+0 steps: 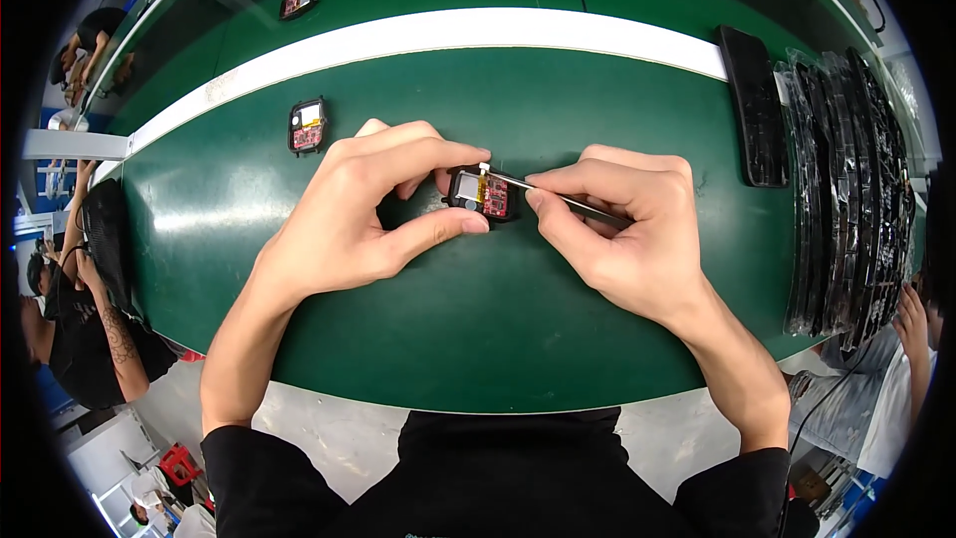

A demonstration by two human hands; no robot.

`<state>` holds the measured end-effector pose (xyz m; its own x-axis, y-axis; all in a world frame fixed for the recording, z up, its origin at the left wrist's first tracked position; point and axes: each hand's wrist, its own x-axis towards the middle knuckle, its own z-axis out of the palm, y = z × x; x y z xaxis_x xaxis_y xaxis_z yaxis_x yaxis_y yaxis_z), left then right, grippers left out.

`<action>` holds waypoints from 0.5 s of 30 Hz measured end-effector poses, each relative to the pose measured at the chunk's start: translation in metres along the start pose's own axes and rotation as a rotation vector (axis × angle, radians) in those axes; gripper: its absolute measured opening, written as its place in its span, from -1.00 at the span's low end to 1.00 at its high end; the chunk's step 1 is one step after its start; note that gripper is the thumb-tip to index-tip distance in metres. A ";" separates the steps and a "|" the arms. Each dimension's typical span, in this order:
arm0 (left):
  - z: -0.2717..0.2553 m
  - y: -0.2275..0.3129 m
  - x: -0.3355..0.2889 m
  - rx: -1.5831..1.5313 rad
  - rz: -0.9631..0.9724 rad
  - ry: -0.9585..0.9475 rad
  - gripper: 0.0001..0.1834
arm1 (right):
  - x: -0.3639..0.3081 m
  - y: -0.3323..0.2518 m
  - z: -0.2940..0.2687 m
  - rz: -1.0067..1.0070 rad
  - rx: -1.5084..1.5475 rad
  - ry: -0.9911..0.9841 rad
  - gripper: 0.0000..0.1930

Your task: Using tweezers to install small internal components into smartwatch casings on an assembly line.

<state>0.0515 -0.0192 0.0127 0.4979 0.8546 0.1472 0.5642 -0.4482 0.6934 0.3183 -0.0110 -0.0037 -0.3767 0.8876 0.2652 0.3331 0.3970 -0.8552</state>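
Thumb and fingers of my left hand (363, 204) pinch the edges of a small black smartwatch case (453, 201), its inside facing up. A red circuit board (497, 197), a silver battery (468, 186) and a strip of yellow tape show inside it. My right hand (632, 224) is closed around slim metal tweezers (588, 209), held slanting. Their tip reaches the case's upper edge, by a small white piece (485, 168) near my left index fingertip; whether they grip it, I cannot tell. Farther left, a second open watch case (308, 126) lies on the green tabletop (428, 339).
A white strip (428, 32) crosses the table's far side; beyond it shows another similar case (298, 2), perhaps a reflection. At the right stand a black tray (754, 105) and a row of plastic-wrapped black trays (841, 199). Co-workers sit at both sides.
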 end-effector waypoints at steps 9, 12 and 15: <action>-0.001 0.004 0.002 -0.005 -0.033 0.002 -0.47 | -0.004 0.005 0.004 -0.206 -0.133 0.089 -0.78; -0.002 0.004 0.001 0.002 -0.038 0.007 -0.50 | -0.003 0.007 0.005 -0.272 -0.170 0.093 -0.76; -0.002 0.004 0.001 -0.001 -0.050 0.004 -0.51 | -0.003 0.006 0.005 -0.287 -0.185 0.077 -0.74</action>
<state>0.0529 -0.0197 0.0171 0.4661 0.8772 0.1153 0.5878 -0.4044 0.7007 0.3173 -0.0126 -0.0115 -0.4141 0.7455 0.5222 0.3762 0.6626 -0.6476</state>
